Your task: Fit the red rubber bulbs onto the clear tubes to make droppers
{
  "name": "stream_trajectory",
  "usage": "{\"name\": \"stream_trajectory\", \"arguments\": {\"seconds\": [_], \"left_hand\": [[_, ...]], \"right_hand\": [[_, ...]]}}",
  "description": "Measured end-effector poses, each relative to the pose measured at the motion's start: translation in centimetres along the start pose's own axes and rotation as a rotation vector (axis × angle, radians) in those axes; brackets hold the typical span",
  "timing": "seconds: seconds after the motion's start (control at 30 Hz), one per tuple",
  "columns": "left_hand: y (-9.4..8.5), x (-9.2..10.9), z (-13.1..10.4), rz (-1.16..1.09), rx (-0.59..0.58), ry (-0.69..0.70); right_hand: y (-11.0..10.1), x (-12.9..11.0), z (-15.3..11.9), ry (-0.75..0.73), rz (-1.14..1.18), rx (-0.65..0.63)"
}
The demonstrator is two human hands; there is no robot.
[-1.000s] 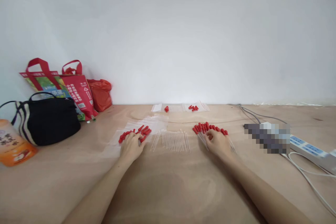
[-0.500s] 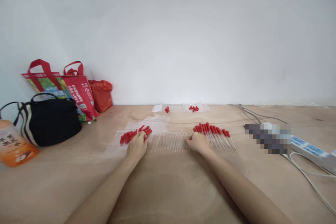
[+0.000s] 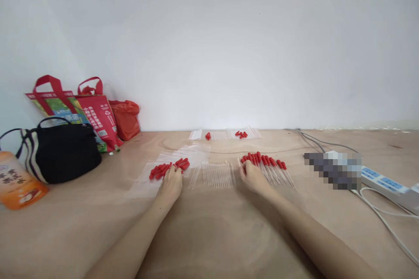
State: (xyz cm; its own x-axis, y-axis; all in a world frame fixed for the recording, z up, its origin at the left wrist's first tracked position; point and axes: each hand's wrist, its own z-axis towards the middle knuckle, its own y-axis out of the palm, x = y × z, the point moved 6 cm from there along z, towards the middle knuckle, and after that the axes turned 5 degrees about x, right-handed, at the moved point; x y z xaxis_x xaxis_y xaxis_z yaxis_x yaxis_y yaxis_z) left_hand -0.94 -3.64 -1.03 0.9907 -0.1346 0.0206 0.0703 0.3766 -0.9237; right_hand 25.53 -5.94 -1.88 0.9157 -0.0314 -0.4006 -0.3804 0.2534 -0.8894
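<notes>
My left hand rests at the near edge of a pile of red rubber bulbs, fingers bent together among them; whatever lies under its fingertips is hidden. The pile sits on a clear plastic bag. A thin clear dropper tube is pinched in my right hand, its upper end showing above the fingers. Beside that hand, on the right, lies a fan of tubes fitted with red bulbs. Between my hands is a row of bare clear tubes.
Toward the wall lies another clear bag with several red bulbs and tubes. Shopping bags, a black bag and an orange pouch stand left. A power strip with cables is at right.
My right hand has moved right and lifted slightly away from the row, with a tube now showing in its fingers. My left hand has shifted slightly, and the bulbs by its fingertips have moved.
</notes>
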Motion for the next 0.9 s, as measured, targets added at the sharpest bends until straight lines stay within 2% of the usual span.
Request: {"name": "stream_trajectory", "arguments": {"seconds": [0.1, 0.17, 0.27, 0.37, 0.5, 0.7, 0.9], "left_hand": [[-0.6, 0.6, -0.1, -0.013, 0.034, 0.004], [-1.2, 1.6, -0.5, -0.103, 0.083, 0.034], [-2.0, 4.2, -1.7, -0.451, 0.153, 0.137], [-1.9, 7.2, -3.3, -0.691, 0.083, 0.245], [-1.9, 9.7, -4.7, -0.793, 0.028, 0.310], [-2.2, 10.3, -5.0, -0.867, -0.027, 0.362], [-1.6, 10.0, -4.9, -0.884, -0.062, 0.294]], "right_hand": [[-0.9, 1.0, -1.4, -0.166, 0.147, 0.095], [-1.1, 1.3, -2.5, -0.281, 0.248, 0.131], [-0.9, 1.1, -4.0, -0.387, 0.305, 0.146], [-0.9, -0.4, -5.1, -0.492, 0.316, 0.167], [-0.6, -2.2, -6.1, -0.603, 0.302, 0.147], [-0.2, -2.7, -6.7, -0.634, 0.268, 0.130], [-0.1, -3.1, -7.1, -0.626, 0.271, 0.113]]}}
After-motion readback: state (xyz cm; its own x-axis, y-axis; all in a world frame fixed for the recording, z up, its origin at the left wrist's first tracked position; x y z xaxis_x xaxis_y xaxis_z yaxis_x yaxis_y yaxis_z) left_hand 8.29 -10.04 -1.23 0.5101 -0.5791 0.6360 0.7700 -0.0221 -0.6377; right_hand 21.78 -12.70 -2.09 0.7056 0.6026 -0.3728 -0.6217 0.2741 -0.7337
